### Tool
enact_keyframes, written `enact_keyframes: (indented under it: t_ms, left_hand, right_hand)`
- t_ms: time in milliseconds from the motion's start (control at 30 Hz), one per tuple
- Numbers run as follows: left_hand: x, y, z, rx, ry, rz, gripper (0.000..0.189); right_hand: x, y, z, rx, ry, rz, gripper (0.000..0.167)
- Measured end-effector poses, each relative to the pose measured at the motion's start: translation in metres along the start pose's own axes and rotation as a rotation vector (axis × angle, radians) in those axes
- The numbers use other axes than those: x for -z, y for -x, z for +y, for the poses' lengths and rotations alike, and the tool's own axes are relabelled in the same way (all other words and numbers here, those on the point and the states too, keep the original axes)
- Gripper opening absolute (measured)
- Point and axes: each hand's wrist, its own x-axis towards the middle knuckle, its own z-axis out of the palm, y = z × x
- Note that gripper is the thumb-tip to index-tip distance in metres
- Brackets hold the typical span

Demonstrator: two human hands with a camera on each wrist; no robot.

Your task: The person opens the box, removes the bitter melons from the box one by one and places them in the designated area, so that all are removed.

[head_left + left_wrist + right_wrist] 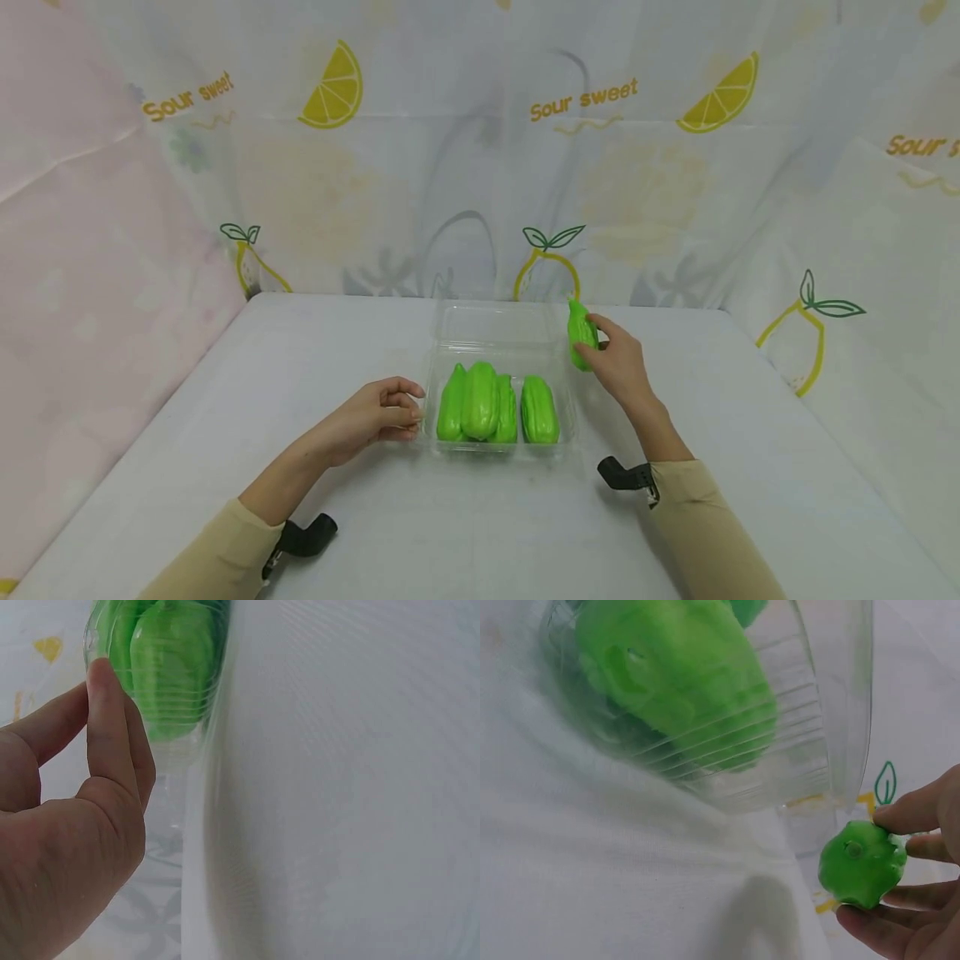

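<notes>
A clear plastic clamshell box (566, 417) stands on the table with its lid (495, 322) raised at the back. Inside lie several bright green, ridged bitter melons (480, 400), three close together at the left and one (540, 410) apart at the right. My left hand (378, 414) pinches the box's left rim between thumb and fingers, as the left wrist view also shows. Beyond the box's right back corner, my right hand (618, 362) holds another bitter melon (580, 333) upright. In the right wrist view its knobby end (861, 862) sits between thumb and fingers.
A white cloth covers the table (300, 358). Behind it hangs a pale curtain (465, 167) printed with lemons and lettering. Each wrist carries a black camera mount, the left one (311, 536) and the right one (622, 473) both low over the table.
</notes>
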Motion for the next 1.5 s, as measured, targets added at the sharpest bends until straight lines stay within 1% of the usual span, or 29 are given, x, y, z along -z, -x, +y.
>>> enact_keyframes:
  t_ms: [233,500,733,1067,1267,1500]
  left_hand:
    - [-0.001,0.000,0.000,-0.003,0.001,0.002,0.050]
    - [0.000,0.000,-0.001,-0.008,0.002,0.003,0.051]
    - [0.000,0.000,-0.001,-0.010,-0.006,0.004,0.052]
    - [0.000,0.000,-0.001,-0.011,-0.008,-0.003,0.052]
    - [0.000,0.000,-0.001,-0.004,-0.010,0.003,0.051]
    - [0.000,0.000,-0.001,-0.008,-0.005,-0.004,0.049]
  right_hand:
    - [-0.006,-0.002,0.013,-0.013,0.011,-0.027,0.054]
    - [-0.013,-0.004,0.018,-0.020,0.003,-0.049,0.054]
    - [-0.016,-0.006,0.024,-0.009,0.024,-0.063,0.053]
    - [-0.016,-0.007,0.025,-0.033,0.029,-0.109,0.056]
    - [-0.016,-0.007,0.023,-0.035,0.035,-0.117,0.057]
    - [-0.014,-0.007,0.024,-0.044,0.029,-0.125,0.058]
